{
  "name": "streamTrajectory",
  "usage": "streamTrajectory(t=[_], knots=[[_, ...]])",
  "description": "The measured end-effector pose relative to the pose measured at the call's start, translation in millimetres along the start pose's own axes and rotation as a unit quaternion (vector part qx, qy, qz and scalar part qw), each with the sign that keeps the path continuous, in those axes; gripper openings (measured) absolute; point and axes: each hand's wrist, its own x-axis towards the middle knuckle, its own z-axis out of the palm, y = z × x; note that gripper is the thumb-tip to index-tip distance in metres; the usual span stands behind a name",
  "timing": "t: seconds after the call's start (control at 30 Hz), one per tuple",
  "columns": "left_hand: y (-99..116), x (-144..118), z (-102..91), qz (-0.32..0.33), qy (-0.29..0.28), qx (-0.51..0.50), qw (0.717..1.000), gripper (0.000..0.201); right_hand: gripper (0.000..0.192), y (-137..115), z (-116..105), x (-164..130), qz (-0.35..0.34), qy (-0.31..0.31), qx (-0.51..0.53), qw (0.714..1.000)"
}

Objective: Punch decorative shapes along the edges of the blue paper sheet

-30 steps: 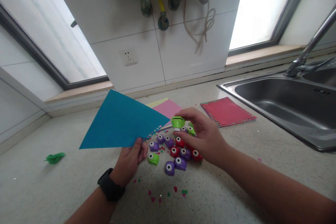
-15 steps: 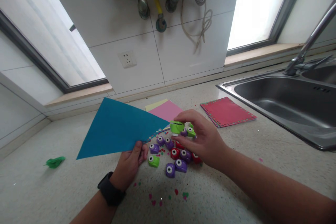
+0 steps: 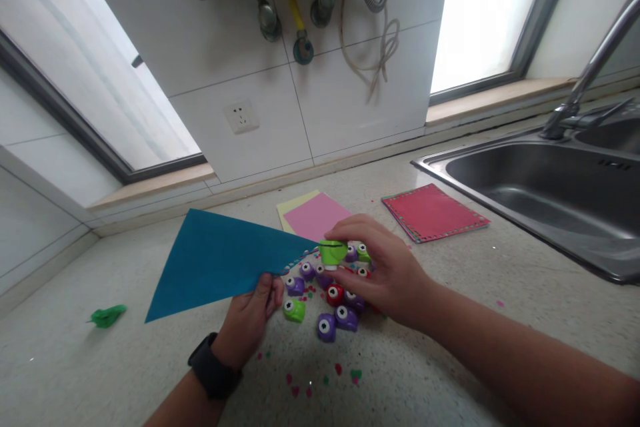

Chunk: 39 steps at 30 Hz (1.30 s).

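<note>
My left hand (image 3: 247, 320) pinches the lower edge of a blue paper sheet (image 3: 220, 260) and holds it tilted above the counter. A row of small punched holes runs along the sheet's right edge. My right hand (image 3: 385, 273) grips a green craft punch (image 3: 333, 252) whose slot sits at the paper's right tip. Below both hands lies a cluster of small purple, red and green punches (image 3: 333, 307) on the counter.
Pink and yellow sheets (image 3: 313, 213) lie behind the punches, and a red sheet (image 3: 433, 212) with a punched border lies to the right. A steel sink (image 3: 540, 197) with a tap fills the right side. Paper confetti (image 3: 325, 373) dots the counter; a green scrap (image 3: 107, 315) lies far left.
The blue sheet has dropped lower and flatter toward the counter. My right hand with the green punch has moved slightly left and down, onto the paper's tip.
</note>
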Motion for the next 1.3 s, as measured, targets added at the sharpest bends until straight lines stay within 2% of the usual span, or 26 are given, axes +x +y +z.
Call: streamTrajectory(t=[0.3,0.53,0.67,0.8,0.93,1.07,1.2,1.3], knots=[[3,-1,1.7,-0.005,-0.011,0.002,1.000,0.059,0.037,0,2,-2,0.011,-0.014,-0.006,1.000],[-3,-1,-0.4,-0.014,-0.018,0.012,1.000,0.059,0.037,2,3,-3,0.023,-0.019,0.006,1.000],[-4,-1,-1.4,-0.011,-0.026,0.024,0.999,0.060,0.035,2,3,-2,0.056,-0.030,0.030,0.998],[-3,0,-0.4,-0.006,-0.025,0.007,1.000,0.063,0.034,2,3,-2,0.132,-0.046,0.057,0.989],[0,0,1.3,-0.020,-0.020,-0.023,0.999,0.065,0.035,5,7,-3,0.222,-0.056,0.143,0.963],[3,0,2.0,-0.012,-0.023,-0.037,0.999,0.064,0.035,8,12,-4,0.301,-0.062,0.245,0.920],[4,0,2.1,-0.003,-0.029,-0.033,0.999,0.063,0.030,10,14,-1,0.336,-0.060,0.325,0.882],[5,0,1.6,0.013,-0.031,-0.022,0.999,0.062,0.031,14,15,-1,0.366,-0.058,0.343,0.863]])
